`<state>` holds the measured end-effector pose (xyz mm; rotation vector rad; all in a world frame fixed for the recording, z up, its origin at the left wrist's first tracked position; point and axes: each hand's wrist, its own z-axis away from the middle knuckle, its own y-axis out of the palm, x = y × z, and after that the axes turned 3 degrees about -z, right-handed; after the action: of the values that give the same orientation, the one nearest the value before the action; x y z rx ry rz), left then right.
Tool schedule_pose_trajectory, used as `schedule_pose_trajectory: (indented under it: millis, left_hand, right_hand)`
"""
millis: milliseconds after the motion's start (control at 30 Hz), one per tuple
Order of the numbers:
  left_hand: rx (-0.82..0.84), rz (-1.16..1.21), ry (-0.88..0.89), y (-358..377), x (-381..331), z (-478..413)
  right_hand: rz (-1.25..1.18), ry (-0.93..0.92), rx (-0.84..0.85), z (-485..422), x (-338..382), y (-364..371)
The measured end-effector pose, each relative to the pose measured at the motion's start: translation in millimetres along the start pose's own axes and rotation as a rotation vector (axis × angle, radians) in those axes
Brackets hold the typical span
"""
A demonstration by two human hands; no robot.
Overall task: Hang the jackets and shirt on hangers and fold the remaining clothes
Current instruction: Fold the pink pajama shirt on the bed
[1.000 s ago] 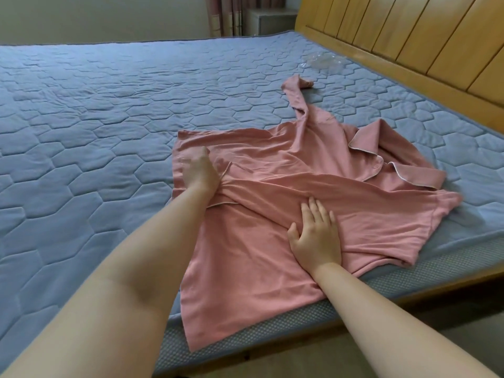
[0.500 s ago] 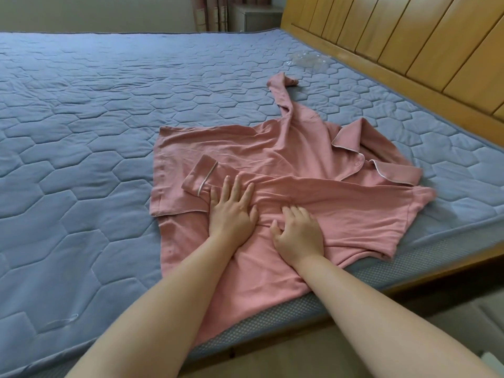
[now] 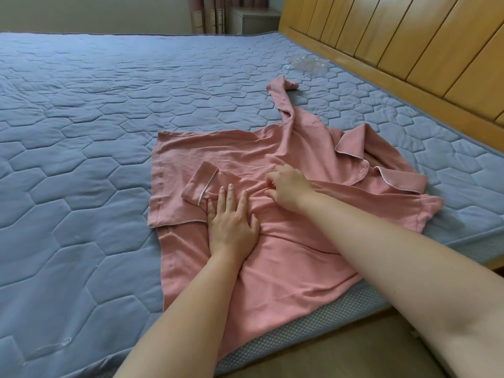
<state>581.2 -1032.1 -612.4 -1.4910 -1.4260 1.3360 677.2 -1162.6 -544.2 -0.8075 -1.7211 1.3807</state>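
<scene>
The near sleeve [image 3: 207,184] is now laid across the pink top [image 3: 272,263], which is spread on the mattress [image 3: 81,137] with its hem over the near edge, so folding is judged under way, the far sleeve [image 3: 285,105] not yet brought in. The left hand [image 3: 230,225] is kept flat beside the cuff, fingers straight and spread, nothing gripped. Against half a second ago, the right hand [image 3: 289,188] is moved forward from beside the left, its fingers curled and a ridge of cloth at the middle apparently pinched.
</scene>
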Motion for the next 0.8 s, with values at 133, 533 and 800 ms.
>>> schedule_pose_trajectory:
  millis: [133,533,800]
  left_hand:
    - [-0.014,0.027,-0.003,-0.1,1.1,-2.6]
    - [-0.042,0.030,-0.044,2.4,0.5,-4.3]
    - [-0.060,0.052,-0.057,0.6,3.0,-6.2]
  right_hand:
    - [0.073,-0.036,0.007,-12.1,-0.7,-0.8]
    - [-0.230,0.127,0.161,-60.6,27.2,-2.2]
    - [-0.215,0.182,0.013,-89.9,40.9,4.4]
